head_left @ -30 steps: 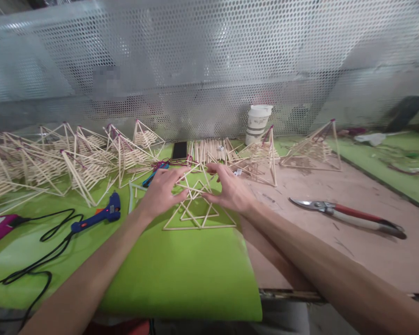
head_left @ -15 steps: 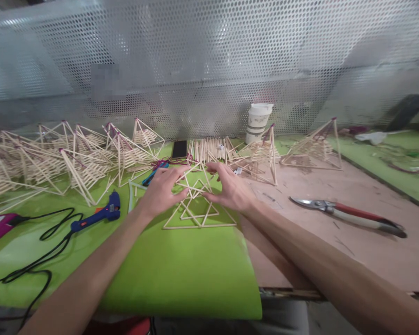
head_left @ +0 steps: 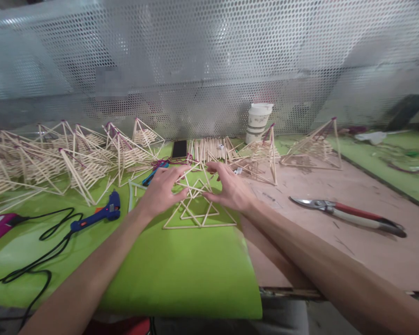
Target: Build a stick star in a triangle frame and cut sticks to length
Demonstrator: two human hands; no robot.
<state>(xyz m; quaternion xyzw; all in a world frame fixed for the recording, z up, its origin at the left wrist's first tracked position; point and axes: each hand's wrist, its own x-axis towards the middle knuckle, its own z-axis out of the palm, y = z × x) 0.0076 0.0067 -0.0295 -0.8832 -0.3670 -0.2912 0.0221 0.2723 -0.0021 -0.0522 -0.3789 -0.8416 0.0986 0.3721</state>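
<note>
Green mat (head_left: 181,274) covers a bench (head_left: 335,251) backed by perforated metal (head_left: 209,60).

Lay flat on the green sheet (head_left: 181,274) near the table's middle: a stick frame (head_left: 198,204), with the left hand (head_left: 160,191) on its left side and the right hand (head_left: 230,190) on its right. Left of the left hand, a glue gun (head_left: 101,215); behind that, a row of stick pyramids (head_left: 73,160). Behind the frame, a bundle of loose sticks (head_left: 209,150) beside a phone (head_left: 179,149). Right of the hands, on the bare tabletop (head_left: 335,242), pruning shears (head_left: 349,215). Behind them, two more pyramids (head_left: 314,146) and a cup (head_left: 259,122) against the perforated panel (head_left: 209,70).
</note>
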